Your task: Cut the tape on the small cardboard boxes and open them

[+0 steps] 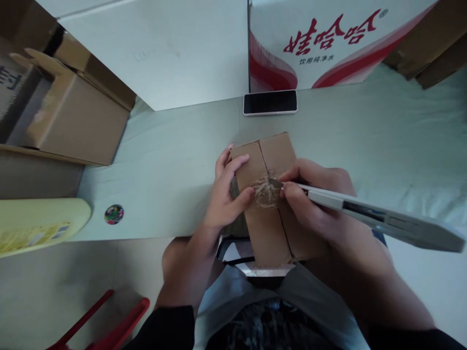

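A small brown cardboard box lies in front of me, its lengthwise seam facing up. Crumpled clear tape covers the middle of that seam. My left hand grips the box's left side, thumb and fingers on its top face. In my right hand is a utility knife with a light grey handle. Its blade tip touches the tape at the seam, and the handle points off to the right.
A phone-like device lies beyond the box, before a white carton with red lettering. Open cardboard boxes stand at the left, near a yellow bottle and a round colourful disc. Red bars show at lower left.
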Available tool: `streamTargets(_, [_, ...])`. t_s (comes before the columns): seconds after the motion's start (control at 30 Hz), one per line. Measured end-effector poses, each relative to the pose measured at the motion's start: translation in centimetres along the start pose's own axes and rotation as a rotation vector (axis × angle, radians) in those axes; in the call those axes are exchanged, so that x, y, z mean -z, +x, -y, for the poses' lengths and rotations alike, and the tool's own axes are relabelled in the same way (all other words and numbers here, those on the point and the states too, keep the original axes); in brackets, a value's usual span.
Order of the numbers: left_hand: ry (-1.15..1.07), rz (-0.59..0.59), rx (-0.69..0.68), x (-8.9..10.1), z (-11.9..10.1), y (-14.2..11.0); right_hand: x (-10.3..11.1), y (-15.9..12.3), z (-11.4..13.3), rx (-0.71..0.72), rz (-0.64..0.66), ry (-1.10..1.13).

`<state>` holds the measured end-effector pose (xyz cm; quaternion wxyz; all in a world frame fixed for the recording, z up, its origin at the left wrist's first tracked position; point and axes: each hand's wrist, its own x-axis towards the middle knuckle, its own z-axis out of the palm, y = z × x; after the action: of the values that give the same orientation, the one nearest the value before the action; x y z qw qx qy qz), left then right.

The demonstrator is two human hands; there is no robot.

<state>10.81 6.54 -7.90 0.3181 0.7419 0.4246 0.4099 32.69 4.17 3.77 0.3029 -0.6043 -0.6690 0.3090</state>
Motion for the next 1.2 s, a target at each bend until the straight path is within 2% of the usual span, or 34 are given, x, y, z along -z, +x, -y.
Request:
streamTargets(0.2, [-0.028,-0.002,-0.007,-0.1,-0.1,-0.1,0.4,-0.2,0.1,-0.009,0.007,-0.009])
streamTargets(0.53, [-0.027,0.000,0.024,-0.1,-0.2,0.0,-0.7,0.4,-0.4,0.035,-0.001,-0.154])
streamTargets(0.9, [-0.014,0.004,-0.018,0.0,0.0,0.0,-0.2,0.4,0.1,-0.005,0.020,-0.087])
streamTargets(1.2, [-0.024,0.006,0.003,-0.1,-0.2,0.0,0.3,0.2,0.4,-0.027,0.034,-0.050])
